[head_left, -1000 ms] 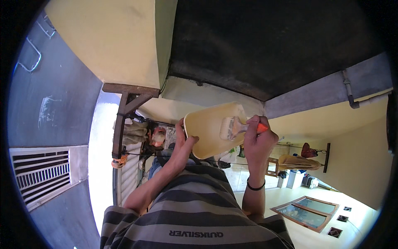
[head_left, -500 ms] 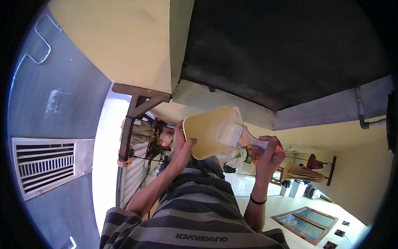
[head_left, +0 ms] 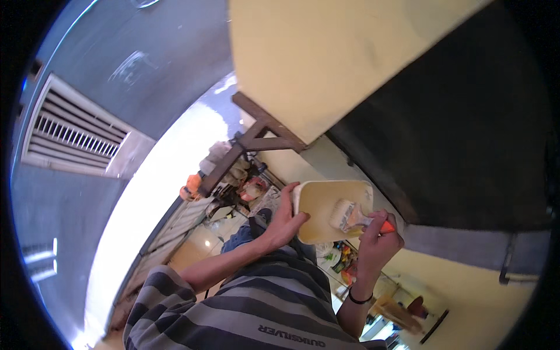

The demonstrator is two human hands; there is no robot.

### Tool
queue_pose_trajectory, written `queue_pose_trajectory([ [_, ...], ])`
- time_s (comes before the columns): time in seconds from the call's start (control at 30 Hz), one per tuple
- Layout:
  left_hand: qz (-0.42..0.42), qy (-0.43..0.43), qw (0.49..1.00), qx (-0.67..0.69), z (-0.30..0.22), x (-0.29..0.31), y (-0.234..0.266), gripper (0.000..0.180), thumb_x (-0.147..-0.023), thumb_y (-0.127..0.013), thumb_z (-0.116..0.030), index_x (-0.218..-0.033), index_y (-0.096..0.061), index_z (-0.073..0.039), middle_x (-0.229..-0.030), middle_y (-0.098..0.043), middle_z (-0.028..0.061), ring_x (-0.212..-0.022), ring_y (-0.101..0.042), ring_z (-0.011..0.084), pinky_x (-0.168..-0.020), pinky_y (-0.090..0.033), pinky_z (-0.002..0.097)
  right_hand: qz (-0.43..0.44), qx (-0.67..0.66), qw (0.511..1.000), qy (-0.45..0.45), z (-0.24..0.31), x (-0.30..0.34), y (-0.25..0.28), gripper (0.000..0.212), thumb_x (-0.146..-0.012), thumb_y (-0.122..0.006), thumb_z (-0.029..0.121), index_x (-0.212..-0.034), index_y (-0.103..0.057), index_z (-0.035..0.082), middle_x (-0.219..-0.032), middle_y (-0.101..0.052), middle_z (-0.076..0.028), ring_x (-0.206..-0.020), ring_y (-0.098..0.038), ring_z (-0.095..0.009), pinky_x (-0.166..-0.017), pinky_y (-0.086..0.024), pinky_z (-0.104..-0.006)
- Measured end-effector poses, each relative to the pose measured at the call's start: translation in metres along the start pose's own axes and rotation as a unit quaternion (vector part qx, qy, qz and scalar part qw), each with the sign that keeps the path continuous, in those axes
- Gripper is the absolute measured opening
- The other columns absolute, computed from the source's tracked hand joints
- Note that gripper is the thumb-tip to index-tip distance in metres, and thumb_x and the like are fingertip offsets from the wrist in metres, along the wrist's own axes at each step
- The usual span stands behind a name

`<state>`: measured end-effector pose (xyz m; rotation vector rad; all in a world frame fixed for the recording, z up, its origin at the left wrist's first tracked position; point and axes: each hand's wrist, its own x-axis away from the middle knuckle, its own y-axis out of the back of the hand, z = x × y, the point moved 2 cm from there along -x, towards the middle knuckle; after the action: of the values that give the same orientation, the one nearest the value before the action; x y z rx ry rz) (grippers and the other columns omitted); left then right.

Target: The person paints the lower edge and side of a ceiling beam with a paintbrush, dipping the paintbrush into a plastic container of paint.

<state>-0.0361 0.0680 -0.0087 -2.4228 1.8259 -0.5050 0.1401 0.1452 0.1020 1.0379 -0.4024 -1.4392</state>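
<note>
In front of the striped shirt (head_left: 256,303) | left hand (head_left: 284,220): grip closed on the side rim of a tilted, pale yellow tub (head_left: 318,205), thumb inside | right hand (head_left: 379,236): grip wrapped round the paintbrush (head_left: 352,217) by its orange-ended handle | bristles over the tub's inside, contact unclear | wooden bracket (head_left: 254,142): up-left of tub

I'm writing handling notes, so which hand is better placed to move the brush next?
Likely the right hand: it holds the brush by its handle. The left hand is occupied, holding the tub by its edge, thumb over the rim.
</note>
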Motion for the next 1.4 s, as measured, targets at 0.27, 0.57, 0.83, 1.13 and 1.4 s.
queue_pose_trajectory([
  [0.27,-0.065,-0.017,0.997,-0.025,0.008,0.028,0.015,0.078,-0.084,-0.056,-0.019,-0.147,-0.013,-0.008,-0.121,-0.050,0.0231,-0.109,-0.053,0.0312,-0.096,-0.043,0.0386,-0.007,-0.063,0.998,0.011,0.027,0.000,-0.004,0.037,-0.102,-0.049,0.021,-0.080,-0.067,-0.003,-0.062,-0.064,-0.007,-0.049,-0.065,-0.014,-0.043,-0.046,-0.0247],
  [0.57,-0.033,0.041,0.999,0.012,-0.014,0.027,0.011,0.076,-0.084,-0.054,-0.017,-0.148,-0.013,-0.006,-0.132,-0.042,0.0247,-0.124,-0.045,0.0327,-0.105,-0.037,0.0390,-0.045,-0.090,0.995,-0.006,0.020,0.014,0.007,0.037,-0.102,-0.049,0.021,-0.081,-0.066,-0.004,-0.067,-0.064,-0.006,-0.051,-0.065,-0.013,-0.045,-0.046,-0.0246],
  [0.83,0.006,-0.002,1.000,-0.003,-0.035,0.021,0.002,0.074,-0.081,-0.051,-0.009,-0.146,-0.015,-0.004,-0.136,-0.036,0.0199,-0.130,-0.037,0.0269,-0.110,-0.030,0.0366,-0.022,-0.043,0.998,-0.039,0.011,0.003,0.012,0.024,-0.098,-0.056,0.017,-0.080,-0.065,0.003,-0.067,-0.064,-0.011,-0.056,-0.064,-0.021,-0.056,-0.049,-0.0310],
  [1.13,0.016,0.006,1.000,0.008,-0.032,0.020,-0.006,0.074,-0.083,-0.051,-0.013,-0.146,-0.012,-0.001,-0.137,-0.035,0.0197,-0.130,-0.036,0.0268,-0.110,-0.029,0.0368,-0.035,-0.108,0.990,-0.084,0.007,0.015,0.035,0.036,-0.103,-0.047,0.021,-0.083,-0.066,-0.003,-0.071,-0.066,-0.009,-0.050,-0.063,-0.014,-0.051,-0.048,-0.0262],
  [1.4,0.017,0.013,1.000,-0.005,-0.034,0.014,-0.014,0.073,-0.085,-0.051,-0.014,-0.146,-0.013,-0.002,-0.137,-0.036,0.0200,-0.131,-0.037,0.0273,-0.109,-0.030,0.0351,-0.079,-0.181,0.979,-0.060,-0.017,0.040,0.045,0.022,-0.099,-0.054,0.017,-0.092,-0.068,0.001,-0.079,-0.070,-0.008,-0.056,-0.067,-0.015,-0.052,-0.051,-0.0252],
])
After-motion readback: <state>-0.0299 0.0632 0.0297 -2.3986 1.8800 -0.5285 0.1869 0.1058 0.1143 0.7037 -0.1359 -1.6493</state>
